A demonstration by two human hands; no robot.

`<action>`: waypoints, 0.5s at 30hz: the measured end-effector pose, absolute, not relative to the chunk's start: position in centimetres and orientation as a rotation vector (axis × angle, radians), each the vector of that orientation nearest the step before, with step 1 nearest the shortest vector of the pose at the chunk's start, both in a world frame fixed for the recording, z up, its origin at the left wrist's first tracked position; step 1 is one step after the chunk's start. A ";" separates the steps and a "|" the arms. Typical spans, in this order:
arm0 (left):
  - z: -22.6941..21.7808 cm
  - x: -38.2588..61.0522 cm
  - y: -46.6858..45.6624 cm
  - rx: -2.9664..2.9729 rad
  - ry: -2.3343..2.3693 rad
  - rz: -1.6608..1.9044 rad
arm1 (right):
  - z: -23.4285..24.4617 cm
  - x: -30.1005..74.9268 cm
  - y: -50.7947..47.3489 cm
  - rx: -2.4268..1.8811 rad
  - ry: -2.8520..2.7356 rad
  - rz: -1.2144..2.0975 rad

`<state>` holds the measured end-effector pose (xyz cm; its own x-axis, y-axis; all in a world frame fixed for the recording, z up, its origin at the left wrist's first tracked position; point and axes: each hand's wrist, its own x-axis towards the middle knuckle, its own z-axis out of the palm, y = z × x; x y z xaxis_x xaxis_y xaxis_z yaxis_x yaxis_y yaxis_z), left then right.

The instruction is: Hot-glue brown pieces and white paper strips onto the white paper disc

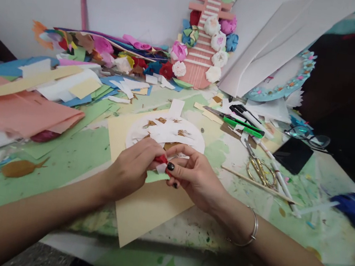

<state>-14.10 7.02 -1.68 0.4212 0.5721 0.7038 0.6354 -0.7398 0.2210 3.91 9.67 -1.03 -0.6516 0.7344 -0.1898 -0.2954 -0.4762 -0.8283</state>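
Observation:
Low over the table's middle, my left hand (133,168) and my right hand (196,175) meet with fingers pinched around a small piece of red paper (161,159). A pale flap shows at the red paper's lower edge, and much of it is hidden by the fingers. Just behind the hands lies a white oval paper piece (196,141) with brown leaf-like bits and white strips on it. Beneath everything is a cream sheet (142,216), set askew. A light green paper piece (155,176) shows just under the fingers.
Gold-handled scissors (260,169), a green cutter (243,127), a thin stick (256,183), a phone (294,155) and glasses (315,138) lie at right. Coloured paper sheets (25,107) pile up at left. At the back leans a pink paper instrument (195,71) with paper flowers.

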 end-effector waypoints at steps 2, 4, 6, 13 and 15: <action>-1.7 -14.2 7.2 -2.470 -1.231 -1.179 | -0.7 4.0 9.8 -0.696 -1.099 2.101; -1.9 -14.3 7.2 -2.407 -1.306 -1.199 | -0.7 4.0 9.8 -0.707 -1.189 2.016; -2.0 -14.2 7.1 -2.433 -1.343 -1.265 | -1.0 4.0 9.8 -0.744 -1.302 1.886; -2.5 -13.6 6.9 -2.580 -1.498 -1.515 | -1.9 4.2 10.0 -0.776 -1.528 1.570; -2.6 -13.5 6.9 -2.583 -1.569 -1.554 | -2.0 4.3 10.1 -0.791 -1.540 1.514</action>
<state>-13.51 6.93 -2.59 0.1696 0.8064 0.5665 0.5742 -0.5480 0.6083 4.33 10.11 -2.01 -0.4687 0.8749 0.1220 -0.1072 0.0808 -0.9909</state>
